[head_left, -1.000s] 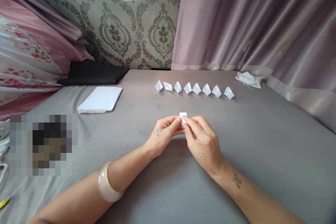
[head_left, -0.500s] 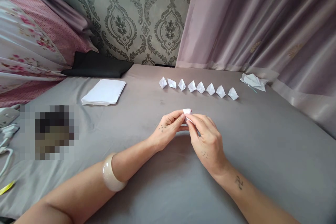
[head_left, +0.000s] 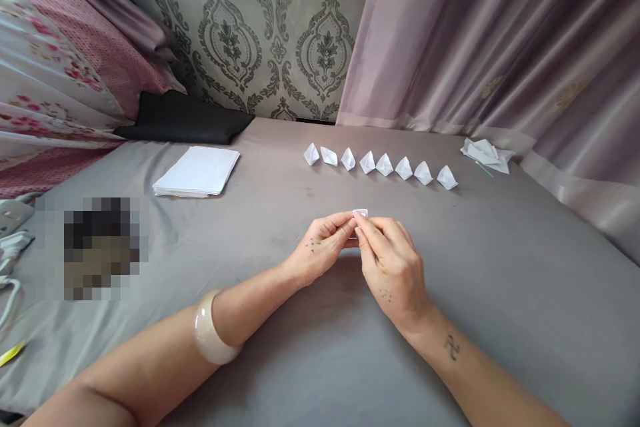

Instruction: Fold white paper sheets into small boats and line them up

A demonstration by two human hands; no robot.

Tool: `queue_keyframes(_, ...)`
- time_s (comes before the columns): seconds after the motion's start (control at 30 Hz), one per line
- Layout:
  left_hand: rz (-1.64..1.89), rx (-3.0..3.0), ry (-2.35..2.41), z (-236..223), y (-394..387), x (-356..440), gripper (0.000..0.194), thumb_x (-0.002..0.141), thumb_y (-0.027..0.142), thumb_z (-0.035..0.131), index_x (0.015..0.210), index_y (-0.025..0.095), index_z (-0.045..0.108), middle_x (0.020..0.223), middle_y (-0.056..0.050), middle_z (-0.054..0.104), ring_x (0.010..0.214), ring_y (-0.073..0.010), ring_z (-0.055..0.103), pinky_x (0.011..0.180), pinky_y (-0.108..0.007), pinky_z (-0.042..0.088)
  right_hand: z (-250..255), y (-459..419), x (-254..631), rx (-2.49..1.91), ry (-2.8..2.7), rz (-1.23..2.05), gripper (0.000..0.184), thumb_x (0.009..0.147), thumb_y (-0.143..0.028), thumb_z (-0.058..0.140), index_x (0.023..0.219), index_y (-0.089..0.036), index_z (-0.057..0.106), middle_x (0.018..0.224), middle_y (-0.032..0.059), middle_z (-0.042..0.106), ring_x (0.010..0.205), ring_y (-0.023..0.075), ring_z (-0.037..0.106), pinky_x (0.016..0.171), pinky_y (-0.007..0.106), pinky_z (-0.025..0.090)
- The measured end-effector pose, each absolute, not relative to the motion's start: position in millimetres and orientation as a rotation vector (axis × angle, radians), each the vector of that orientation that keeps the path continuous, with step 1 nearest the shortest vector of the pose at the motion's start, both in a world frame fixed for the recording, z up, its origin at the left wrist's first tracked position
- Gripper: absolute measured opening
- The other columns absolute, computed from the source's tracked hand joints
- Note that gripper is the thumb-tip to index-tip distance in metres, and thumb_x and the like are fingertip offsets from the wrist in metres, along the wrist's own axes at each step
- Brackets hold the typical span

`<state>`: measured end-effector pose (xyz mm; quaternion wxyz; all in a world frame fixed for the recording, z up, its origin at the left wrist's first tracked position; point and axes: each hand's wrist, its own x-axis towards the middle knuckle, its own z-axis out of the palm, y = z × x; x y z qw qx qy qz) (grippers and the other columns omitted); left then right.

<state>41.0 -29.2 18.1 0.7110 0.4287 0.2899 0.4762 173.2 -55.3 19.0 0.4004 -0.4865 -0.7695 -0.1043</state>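
Observation:
A small folded piece of white paper is pinched between my two hands, above the grey cloth. My left hand grips it from the left, thumb on the near side. My right hand closes on it from the right with thumb and forefinger. Most of the paper is hidden behind my fingers; only its upper edge shows. Beyond my hands stands a row of several folded paper boats, white and pointed.
A stack of white paper sheets lies at the left, near a folded black cloth. Loose paper pieces lie at the far right. White cables and a blurred-out patch are at the left edge. Curtains hang behind.
My fingers have shifted slightly on the folded paper, and my right forefinger now sits higher over its upper part. The view has tilted slightly; the boats and the stack stay put.

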Motion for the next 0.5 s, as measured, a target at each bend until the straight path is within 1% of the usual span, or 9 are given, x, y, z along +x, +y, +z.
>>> queue_keyframes(0.2,1.052,0.951,0.651,17.9,-28.5,40.9,0.038,0.078,0.04,0.069,0.109,0.018,0.071,0.095,-0.005,0.072,0.097,-0.0235,0.066,0.094,-0.038,0.048,18.9,-55.6,170.5,-1.255,-1.95,-0.273,0.033,0.089,-0.009,0.049,0.119,-0.019,0.062,0.086,0.007,0.065,0.078,0.0179,0.058,0.073,0.031,0.049)
queue_keyframes(0.33,1.044,0.968,0.642,17.4,-28.1,39.9,0.035,0.08,0.039,0.067,0.109,0.02,0.071,0.096,-0.005,0.072,0.097,-0.0221,0.066,0.094,-0.036,0.047,21.0,-55.6,168.0,-1.266,-1.892,-0.13,0.027,0.091,-0.012,0.049,0.112,-0.019,0.064,0.088,0.007,0.065,0.082,0.0184,0.06,0.075,0.032,0.051)
queue_keyframes(0.5,1.028,1.001,0.625,15.8,-27.7,39.3,0.036,0.082,0.039,0.064,0.112,0.02,0.07,0.098,-0.005,0.072,0.097,-0.0223,0.066,0.093,-0.036,0.048,23.8,-54.4,165.6,-1.279,-1.804,0.054,0.024,0.092,-0.016,0.048,0.107,-0.021,0.066,0.089,0.006,0.065,0.084,0.0175,0.061,0.075,0.032,0.052)
